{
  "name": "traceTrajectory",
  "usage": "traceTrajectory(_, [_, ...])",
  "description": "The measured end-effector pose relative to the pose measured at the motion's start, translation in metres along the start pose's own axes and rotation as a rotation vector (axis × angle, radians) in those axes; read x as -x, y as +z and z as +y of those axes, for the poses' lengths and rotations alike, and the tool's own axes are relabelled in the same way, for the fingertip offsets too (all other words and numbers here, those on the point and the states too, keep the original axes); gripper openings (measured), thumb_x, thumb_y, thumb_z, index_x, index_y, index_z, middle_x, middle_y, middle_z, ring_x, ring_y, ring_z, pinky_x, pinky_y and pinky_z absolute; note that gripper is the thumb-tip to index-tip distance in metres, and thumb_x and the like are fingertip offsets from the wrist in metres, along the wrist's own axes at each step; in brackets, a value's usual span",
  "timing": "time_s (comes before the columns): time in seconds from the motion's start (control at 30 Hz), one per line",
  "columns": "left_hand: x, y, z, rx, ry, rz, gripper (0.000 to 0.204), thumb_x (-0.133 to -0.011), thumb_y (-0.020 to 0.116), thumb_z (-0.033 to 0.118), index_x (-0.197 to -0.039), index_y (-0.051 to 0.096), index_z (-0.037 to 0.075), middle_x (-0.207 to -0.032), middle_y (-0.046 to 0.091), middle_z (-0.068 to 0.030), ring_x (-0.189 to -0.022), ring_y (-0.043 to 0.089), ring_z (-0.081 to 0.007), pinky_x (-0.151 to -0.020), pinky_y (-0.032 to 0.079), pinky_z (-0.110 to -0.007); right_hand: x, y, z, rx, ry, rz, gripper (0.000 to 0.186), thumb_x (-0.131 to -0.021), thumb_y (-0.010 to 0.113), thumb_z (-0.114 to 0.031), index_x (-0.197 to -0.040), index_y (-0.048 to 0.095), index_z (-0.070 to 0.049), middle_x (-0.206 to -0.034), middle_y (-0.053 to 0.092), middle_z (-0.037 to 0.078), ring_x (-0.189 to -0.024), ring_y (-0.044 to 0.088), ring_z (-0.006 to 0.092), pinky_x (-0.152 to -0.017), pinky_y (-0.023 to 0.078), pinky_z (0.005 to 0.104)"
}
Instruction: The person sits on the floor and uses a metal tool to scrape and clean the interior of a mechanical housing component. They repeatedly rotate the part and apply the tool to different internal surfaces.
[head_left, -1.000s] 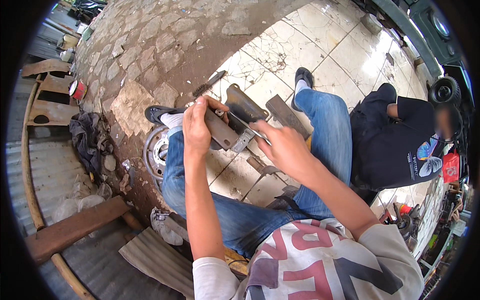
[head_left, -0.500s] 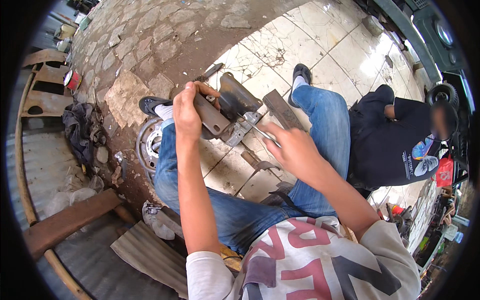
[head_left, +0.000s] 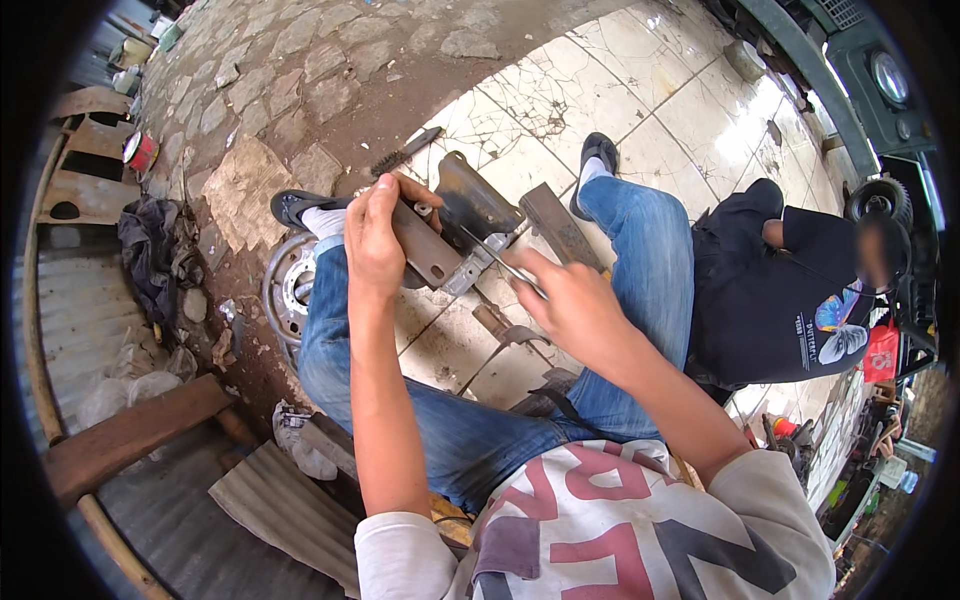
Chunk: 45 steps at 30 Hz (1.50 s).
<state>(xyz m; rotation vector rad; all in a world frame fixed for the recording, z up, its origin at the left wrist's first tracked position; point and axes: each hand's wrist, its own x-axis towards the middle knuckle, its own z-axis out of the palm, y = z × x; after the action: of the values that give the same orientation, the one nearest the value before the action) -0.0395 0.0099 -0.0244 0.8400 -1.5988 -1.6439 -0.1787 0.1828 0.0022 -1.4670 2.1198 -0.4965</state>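
Note:
My left hand [head_left: 375, 235] is wrapped round a brown metal channel piece [head_left: 425, 248] with holes in it, tilted between my knees. In my right hand [head_left: 575, 300] is a thin metal rod tool [head_left: 497, 258], held like a pen. The rod's tip lies close to the channel piece's right side; whether it touches cannot be made out. Just beyond it sits a dark curved metal part [head_left: 480, 200]. A silver metal bracket [head_left: 468, 272] lies under the work, and a rusty steel bar [head_left: 560, 232] is right of it. My fingertips on the channel piece are partly hidden.
A wire brush [head_left: 405, 152] lies ahead on the tile edge. A steel wheel rim [head_left: 288, 290] is by my left leg. At right another person in a black shirt [head_left: 780, 300] sits close by. A wooden beam [head_left: 140, 440] stands at lower left.
My right hand and the rod have shifted slightly left against the channel piece. My left hand keeps its hold. The whole view has drifted a little.

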Motion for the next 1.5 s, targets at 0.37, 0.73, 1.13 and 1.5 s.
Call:
traceTrajectory(0.37, [-0.004, -0.009, -0.003, -0.014, 0.041, 0.010, 0.056, -0.100, 0.036, 0.039, -0.081, 0.068, -0.004, -0.064, 0.064, -0.0110, -0.055, 0.058, -0.0156, -0.055, 0.045, -0.027, 0.007, 0.053, 0.024, -0.016, -0.145, 0.182, 0.034, -0.091, 0.065, -0.015, -0.124, 0.059, -0.013, -0.061, 0.062, 0.017, -0.054, 0.063, 0.0353, -0.050, 0.049, 0.0445])
traceTrajectory(0.73, [-0.004, -0.001, 0.002, -0.039, 0.010, -0.076, 0.052, -0.098, 0.040, 0.038, -0.081, 0.065, -0.004, -0.066, 0.061, -0.0115, -0.058, 0.059, -0.0195, -0.057, 0.048, -0.030, -0.010, 0.058, 0.022, -0.089, -0.169, 0.271, 0.033, -0.092, 0.064, -0.015, -0.124, 0.058, -0.012, -0.067, 0.067, 0.013, -0.057, 0.067, 0.0308, -0.050, 0.051, 0.0417])
traceTrajectory(1.13, [-0.010, -0.003, 0.003, -0.054, -0.005, -0.115, 0.045, -0.095, 0.050, 0.035, -0.080, 0.067, -0.004, -0.067, 0.064, -0.0099, -0.060, 0.059, -0.0153, -0.057, 0.045, -0.028, -0.015, 0.049, 0.013, -0.094, -0.151, 0.226, 0.033, -0.091, 0.064, -0.015, -0.123, 0.057, -0.011, -0.065, 0.066, 0.013, -0.058, 0.066, 0.0329, -0.051, 0.051, 0.0432])
traceTrajectory(1.5, [-0.025, -0.017, -0.006, 0.051, 0.027, -0.050, 0.039, -0.095, 0.052, 0.031, -0.082, 0.067, -0.003, -0.069, 0.064, -0.0095, -0.060, 0.058, -0.0153, -0.058, 0.046, -0.027, -0.002, 0.048, 0.021, -0.124, -0.106, 0.187, 0.028, -0.093, 0.062, -0.015, -0.120, 0.056, -0.010, -0.061, 0.063, 0.016, -0.056, 0.064, 0.0362, -0.053, 0.050, 0.0461])
